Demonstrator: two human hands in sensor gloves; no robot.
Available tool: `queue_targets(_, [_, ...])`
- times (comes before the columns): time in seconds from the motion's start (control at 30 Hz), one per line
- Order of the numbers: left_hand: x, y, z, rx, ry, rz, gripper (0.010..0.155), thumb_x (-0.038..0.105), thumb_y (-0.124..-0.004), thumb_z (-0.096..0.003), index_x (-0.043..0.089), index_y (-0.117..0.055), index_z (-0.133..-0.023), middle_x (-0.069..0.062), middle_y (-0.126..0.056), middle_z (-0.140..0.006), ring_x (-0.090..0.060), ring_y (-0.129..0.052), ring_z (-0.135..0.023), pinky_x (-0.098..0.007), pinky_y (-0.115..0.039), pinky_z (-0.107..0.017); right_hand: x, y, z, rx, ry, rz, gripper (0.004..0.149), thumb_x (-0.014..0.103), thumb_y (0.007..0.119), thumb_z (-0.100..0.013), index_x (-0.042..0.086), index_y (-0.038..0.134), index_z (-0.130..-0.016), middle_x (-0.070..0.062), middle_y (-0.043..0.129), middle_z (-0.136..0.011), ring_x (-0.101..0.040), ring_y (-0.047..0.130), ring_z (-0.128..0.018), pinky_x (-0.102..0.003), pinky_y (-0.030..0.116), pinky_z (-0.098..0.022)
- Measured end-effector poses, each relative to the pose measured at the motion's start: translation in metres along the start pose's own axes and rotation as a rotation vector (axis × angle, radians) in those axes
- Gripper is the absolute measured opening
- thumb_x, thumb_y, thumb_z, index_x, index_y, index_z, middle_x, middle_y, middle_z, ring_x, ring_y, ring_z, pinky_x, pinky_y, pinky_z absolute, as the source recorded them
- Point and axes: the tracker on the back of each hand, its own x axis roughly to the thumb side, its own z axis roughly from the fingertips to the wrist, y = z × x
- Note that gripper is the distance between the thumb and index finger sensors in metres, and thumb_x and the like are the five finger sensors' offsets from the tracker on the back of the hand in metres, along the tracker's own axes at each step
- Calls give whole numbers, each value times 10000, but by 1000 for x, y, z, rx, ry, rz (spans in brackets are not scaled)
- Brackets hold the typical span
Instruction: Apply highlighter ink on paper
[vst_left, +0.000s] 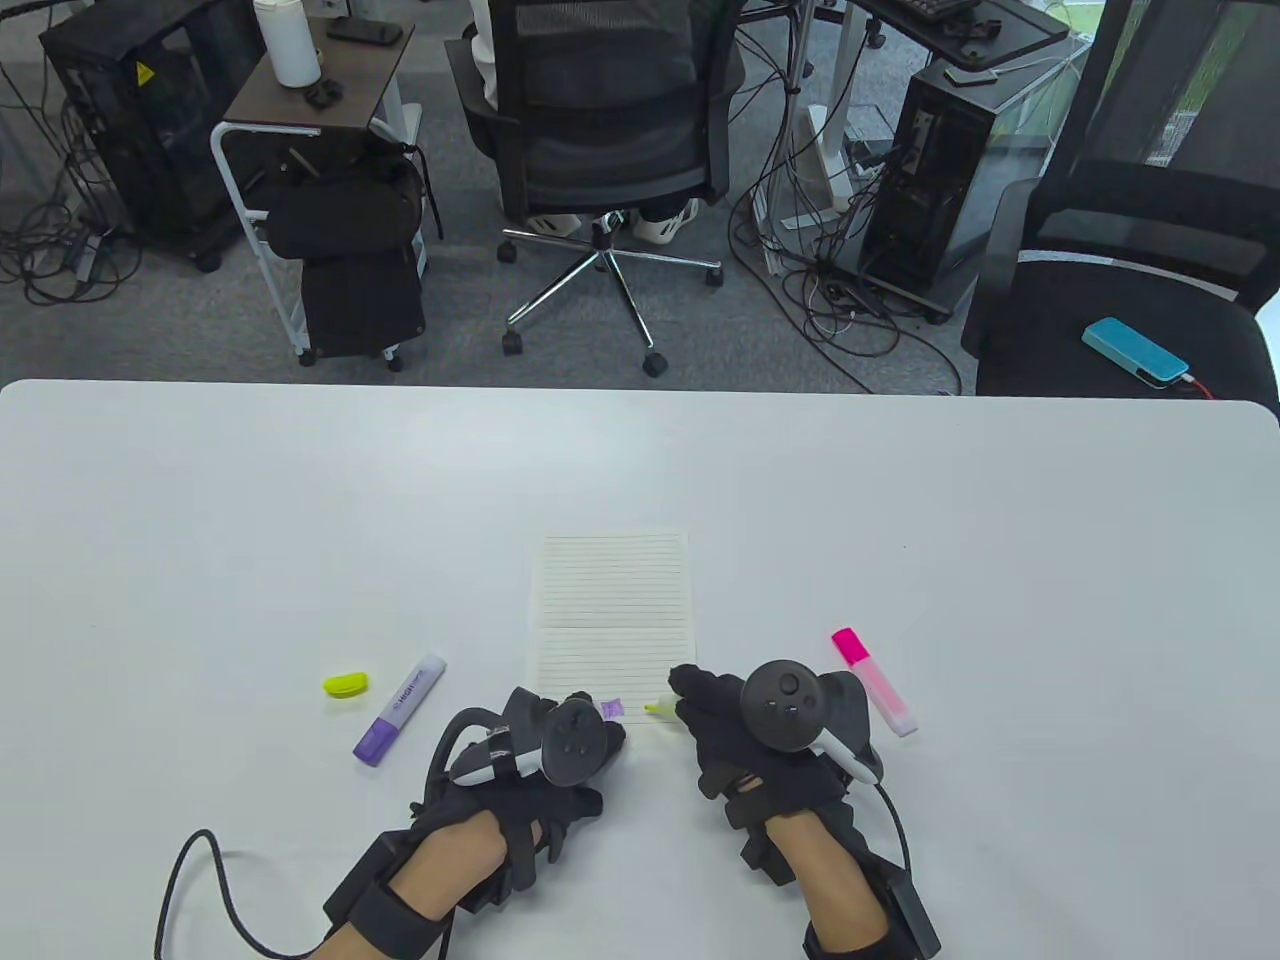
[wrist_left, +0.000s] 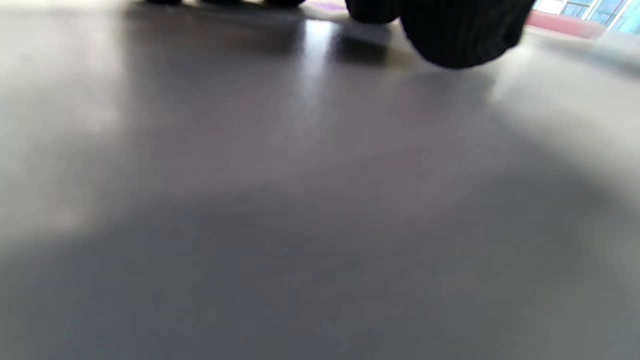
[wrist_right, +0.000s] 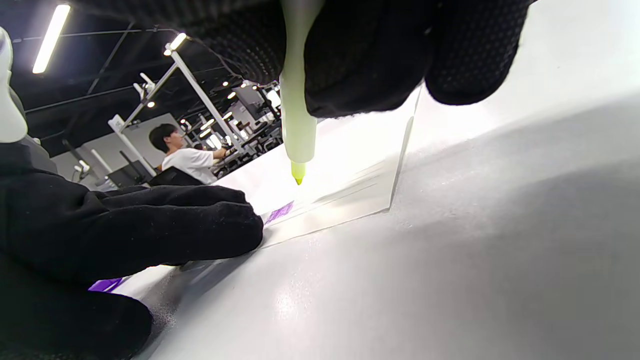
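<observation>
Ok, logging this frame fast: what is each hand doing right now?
Left hand: rests on the paper's near edge, holding nothing visible.
Right hand: grips the yellow highlighter, tip just above the paper.

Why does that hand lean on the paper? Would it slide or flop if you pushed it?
The paper is one thin loose sheet on a smooth white table, so it would probably slide easily and feel very light. Picked up by a corner, it would likely droop. That may be why the left hand presses its near edge while the right hand holds the yellow highlighter.
</observation>
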Motion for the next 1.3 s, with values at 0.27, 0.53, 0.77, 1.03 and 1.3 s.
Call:
queue_targets(0.27, [-1,-1,1,1,4,8,722,533,-725,-417,384,-438,-1063,-28,-312,-1144,-365,-422,-1012,-560,-503,-713,-1,5,-3,-6,9,20,414,315,747,-639,200,703,-1033,-176,873,-793,-280,919,-453,-564,752,-583])
queue_targets(0.53, [-1,0,1,-7,8,14,724,536,-722,-418,392,-425,-1063,-20,-296,-1144,-356,-404,-1017,-556,-490,-718,-3,7,-5,-10,25,35,412,317,742,-643,205,699,-1037,-176,870,-798,-278,917,-458,-561,749,-587])
queue_targets(0.77, [-1,-1,2,-12,11,19,726,539,-721,-417,395,-419,-1062,-15,-286,-1144,-351,-394,-1019,-553,-481,-720,-4,9,-6,5,37,40,411,318,740,-644,206,697,-1037,-173,869,-800,-275,917,-458,-560,750,-587])
queue_targets(1.03, [-1,-1,2,-15,14,20,728,541,-718,-419,396,-410,-1063,-13,-278,-1144,-349,-386,-1021,-551,-475,-722,-4,9,-6,13,43,44,412,315,741,-642,199,698,-1035,-175,871,-796,-277,917,-454,-562,750,-584])
queue_targets(1.3, [-1,-1,2,-17,15,21,730,542,-715,-419,398,-403,-1063,-13,-271,-1144,-347,-379,-1022,-550,-469,-724,-2,6,-5,42,47,38,399,305,754,-632,181,727,-1011,-182,888,-766,-284,920,-422,-567,757,-568])
